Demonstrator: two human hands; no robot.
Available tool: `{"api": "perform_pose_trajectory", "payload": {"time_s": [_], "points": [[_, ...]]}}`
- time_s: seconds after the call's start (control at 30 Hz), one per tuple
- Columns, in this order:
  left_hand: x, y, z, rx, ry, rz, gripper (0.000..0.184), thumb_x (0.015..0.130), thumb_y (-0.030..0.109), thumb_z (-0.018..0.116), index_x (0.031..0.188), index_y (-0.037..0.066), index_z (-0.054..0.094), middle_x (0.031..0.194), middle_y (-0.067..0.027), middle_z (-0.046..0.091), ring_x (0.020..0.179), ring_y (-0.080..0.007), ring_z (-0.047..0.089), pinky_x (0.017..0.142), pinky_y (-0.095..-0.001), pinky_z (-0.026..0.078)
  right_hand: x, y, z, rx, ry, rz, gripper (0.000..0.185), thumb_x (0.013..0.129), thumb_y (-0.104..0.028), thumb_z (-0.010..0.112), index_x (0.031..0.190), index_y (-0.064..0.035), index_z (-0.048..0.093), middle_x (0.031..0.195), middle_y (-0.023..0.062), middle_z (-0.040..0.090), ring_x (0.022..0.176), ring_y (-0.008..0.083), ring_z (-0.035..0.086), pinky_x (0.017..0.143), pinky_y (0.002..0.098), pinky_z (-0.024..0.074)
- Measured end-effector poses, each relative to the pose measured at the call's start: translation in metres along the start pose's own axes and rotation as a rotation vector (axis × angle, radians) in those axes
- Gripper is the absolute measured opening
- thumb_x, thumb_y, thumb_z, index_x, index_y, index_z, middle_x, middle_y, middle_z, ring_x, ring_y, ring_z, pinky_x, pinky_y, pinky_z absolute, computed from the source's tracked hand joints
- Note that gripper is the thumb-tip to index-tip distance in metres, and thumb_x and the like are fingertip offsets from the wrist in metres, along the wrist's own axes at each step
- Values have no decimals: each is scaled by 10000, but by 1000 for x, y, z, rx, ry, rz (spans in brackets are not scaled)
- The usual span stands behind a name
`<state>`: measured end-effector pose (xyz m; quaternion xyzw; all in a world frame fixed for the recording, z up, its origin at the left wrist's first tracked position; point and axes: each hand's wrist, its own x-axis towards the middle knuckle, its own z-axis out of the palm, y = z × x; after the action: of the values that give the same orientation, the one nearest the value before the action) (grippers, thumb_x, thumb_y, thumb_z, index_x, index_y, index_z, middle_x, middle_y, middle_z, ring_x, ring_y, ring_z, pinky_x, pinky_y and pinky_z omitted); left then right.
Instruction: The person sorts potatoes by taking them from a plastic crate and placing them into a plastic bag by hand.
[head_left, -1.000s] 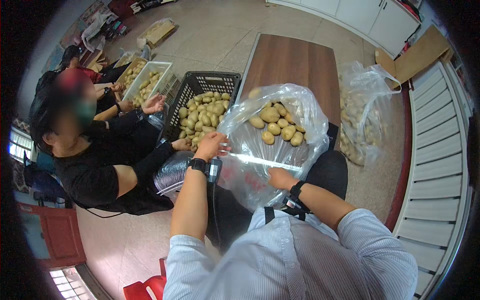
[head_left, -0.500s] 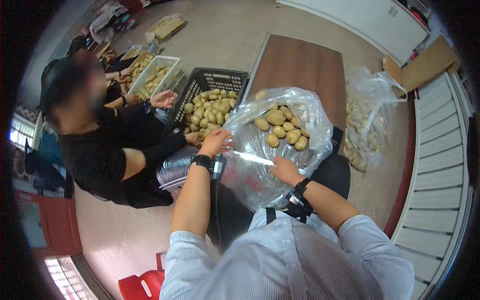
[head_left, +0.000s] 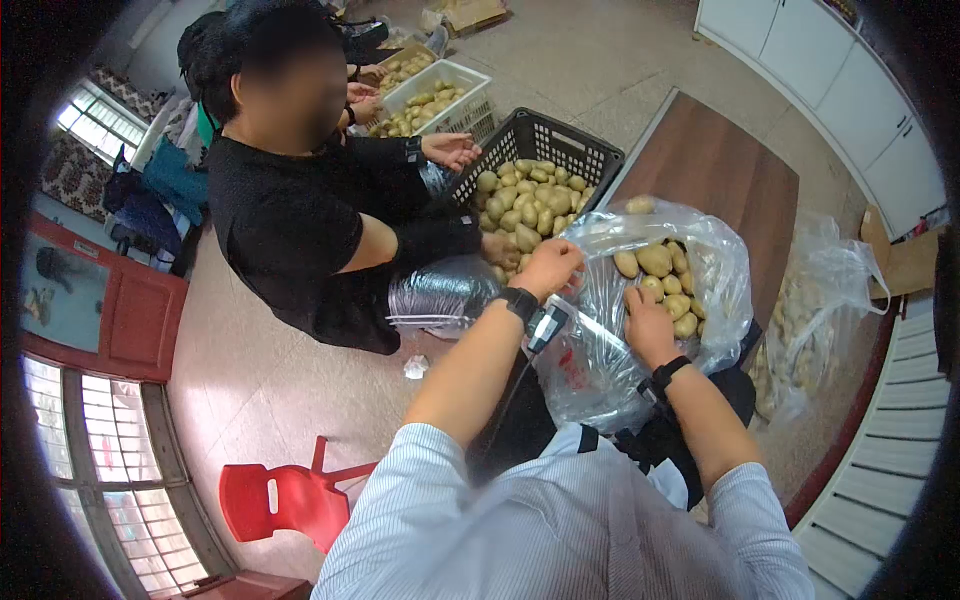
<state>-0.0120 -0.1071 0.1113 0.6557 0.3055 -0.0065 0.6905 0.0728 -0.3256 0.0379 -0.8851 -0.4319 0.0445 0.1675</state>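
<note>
A clear plastic bag (head_left: 600, 375) lies open across my lap and the edge of a brown table (head_left: 715, 165), with several potatoes (head_left: 655, 260) inside. My left hand (head_left: 553, 268) is at the bag's left rim, fingers curled round the plastic. Inside the bag, my right hand (head_left: 650, 325) touches the potatoes' near left side; its fingertips are partly hidden, so its hold is unclear. Beyond my left hand stands a black crate (head_left: 590, 145) full of potatoes.
A person in black (head_left: 290, 210) sits at the left, one hand in the black crate. Behind it is a white crate (head_left: 480, 100) of potatoes. Another filled bag (head_left: 800, 330) stands right of the table. A red chair (head_left: 290, 500) is at the lower left.
The view has turned left, shifting the scene rightward. My right hand has moved from the bag's near part up to the potatoes. My left hand remains at the rim.
</note>
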Motion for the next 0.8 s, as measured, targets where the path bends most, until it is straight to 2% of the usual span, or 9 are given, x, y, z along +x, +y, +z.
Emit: {"api": "perform_pose_trajectory", "payload": {"time_s": [0.07,0.3,0.37,0.47,0.5,0.63,0.7,0.77,0.8], "points": [[1,0,0,23,-17,-8,222,881,226,559,958,19,586,869,-83,643,658,-171,633,538,-296,516,2,6,15,-117,6,-8,436,749,-65,605,1160,-90,464,1196,165,519,839,373,613,727,466,502],[2,-2,-1,110,-32,16,250,882,233,548,950,-2,600,867,-82,650,655,-172,646,542,-291,519,-1,10,19,-86,-32,-13,446,742,-29,601,1162,-89,464,1259,184,465,948,385,580,781,459,489],[5,-8,2,66,-15,29,234,868,225,551,928,5,606,824,-80,646,611,-173,640,497,-295,510,-5,9,18,-60,1,-33,339,823,-49,472,1157,-106,487,1200,176,490,936,373,585,763,455,499],[-3,-7,3,45,23,63,221,852,215,553,894,6,612,769,-80,641,559,-174,632,445,-301,501,-9,5,14,-32,-45,-17,327,812,-39,483,1132,-103,501,1141,182,501,926,388,573,756,470,489],[-6,-5,2,63,27,80,224,850,214,550,882,0,611,756,-82,640,550,-173,630,439,-302,501,-11,8,19,10,-35,-21,476,698,18,569,1154,-88,484,1156,184,480,936,403,560,801,459,478],[-2,-5,3,58,22,68,226,848,210,546,867,-5,610,749,-86,638,550,-174,632,438,-305,501,-11,10,15,200,17,-39,399,723,-38,574,1116,-64,515,1086,185,521,932,369,570,799,425,473],[-3,-5,2,74,-12,46,205,863,217,557,888,15,585,814,-75,633,579,-163,618,500,-288,512,-8,18,25,242,51,-34,366,750,-65,568,1114,-56,524,1046,182,541,926,341,579,795,407,473],[1,-8,4,50,-30,44,218,861,218,552,914,9,584,816,-76,635,588,-167,625,500,-287,512,-3,28,37,547,-26,201,448,740,-139,594,1174,-69,506,941,157,582,898,346,589,842,375,466],[0,-6,6,54,-32,48,230,863,222,548,919,2,583,814,-76,633,597,-171,630,497,-290,513,1,25,30,754,-126,352,423,804,-177,574,1207,-75,497,841,94,590,814,254,603,753,354,495]]}}
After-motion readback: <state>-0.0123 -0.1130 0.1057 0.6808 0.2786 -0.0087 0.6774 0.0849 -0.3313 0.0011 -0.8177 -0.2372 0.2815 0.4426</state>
